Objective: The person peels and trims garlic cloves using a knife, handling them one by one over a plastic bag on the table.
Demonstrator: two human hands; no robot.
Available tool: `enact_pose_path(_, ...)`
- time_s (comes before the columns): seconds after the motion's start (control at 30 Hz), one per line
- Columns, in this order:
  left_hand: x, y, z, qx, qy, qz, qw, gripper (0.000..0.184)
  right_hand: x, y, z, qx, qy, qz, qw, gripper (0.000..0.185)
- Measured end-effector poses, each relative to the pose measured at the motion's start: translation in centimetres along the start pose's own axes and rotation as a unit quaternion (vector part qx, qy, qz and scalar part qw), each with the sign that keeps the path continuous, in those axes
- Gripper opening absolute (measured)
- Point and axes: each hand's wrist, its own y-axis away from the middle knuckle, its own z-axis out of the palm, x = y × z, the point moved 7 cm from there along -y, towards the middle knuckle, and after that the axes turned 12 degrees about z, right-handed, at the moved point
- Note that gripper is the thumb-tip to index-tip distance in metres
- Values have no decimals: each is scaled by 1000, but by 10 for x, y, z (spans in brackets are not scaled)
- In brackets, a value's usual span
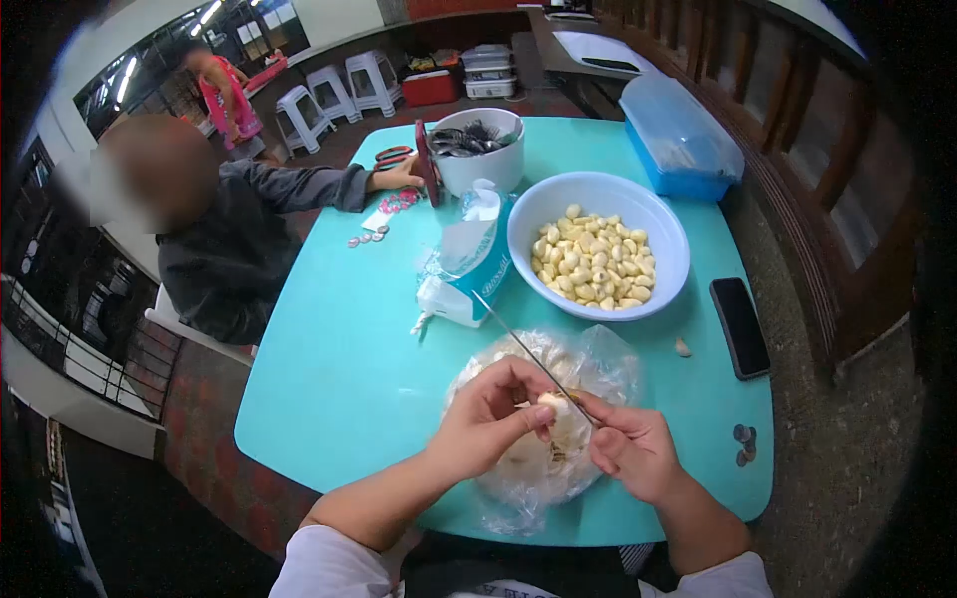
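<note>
My left hand (pixel 490 417) pinches a pale garlic clove (pixel 554 405) between thumb and fingers. Closed around a knife's handle end, my right hand (pixel 635 439) holds the thin blade (pixel 523 344) slanting up and to the left, against or just beside the clove. Below both hands lies a clear plastic bag (pixel 518 503) with garlic skins and whitish pieces on it. Beyond the hands, a pale blue basin (pixel 518 234) contains many peeled garlic cloves (pixel 595 259). One loose clove (pixel 683 347) rests on the table right of the bag. The knife handle is mostly hidden by my fingers.
On the turquoise table (pixel 339 369) stand a tissue pack (pixel 483 264), a white tub of cutlery (pixel 488 169), a blue lidded box (pixel 683 140), a phone (pixel 740 327) and coins (pixel 745 444). A person (pixel 224 229) sits at the left, one hand on a dark red object (pixel 427 164).
</note>
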Motion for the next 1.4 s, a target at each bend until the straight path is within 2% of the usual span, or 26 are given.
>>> enact_pose_path(0.07,0,-2,2,12,32,-21,999,30,-6,0,1,32,76,-60,995,50)
enact_pose_path(0.17,-14,3,-3,17,20,-57,998,36,-13,1,1,86,247,-157,952,52)
enact_pose_path(0.23,-15,4,2,2,47,-62,997,36,-19,3,4,104,296,-148,938,51)
enact_pose_path(0.3,-17,5,2,9,63,-61,996,36,-17,2,4,112,307,-187,926,51)
enact_pose_path(0.37,-25,6,-4,36,69,-53,996,36,-14,2,4,99,302,-176,932,50)
enact_pose_path(0.43,-17,3,-5,21,39,-23,999,35,-8,2,6,66,276,-114,952,50)
enact_pose_path(0.53,-9,1,-7,8,-22,10,1000,34,-11,0,8,63,194,-175,963,49)
enact_pose_path(0.67,-4,3,-4,0,-49,46,998,35,-12,1,9,53,187,-157,968,47)
enact_pose_path(0.83,-7,3,-2,13,-48,-1,999,34,-10,3,1,63,169,-96,979,46)
enact_pose_path(1.1,-13,-2,2,-30,62,-60,996,29,-12,4,-17,100,65,-84,989,46)
enact_pose_path(1.17,-14,-2,0,-12,80,-63,995,30,-12,5,-19,107,63,-78,989,44)
enact_pose_path(1.3,-16,0,-3,48,138,-110,983,30,-12,3,-25,142,156,-46,976,40)
enact_pose_path(1.4,-18,3,-5,81,134,-100,983,30,-8,4,-25,169,189,-47,966,46)
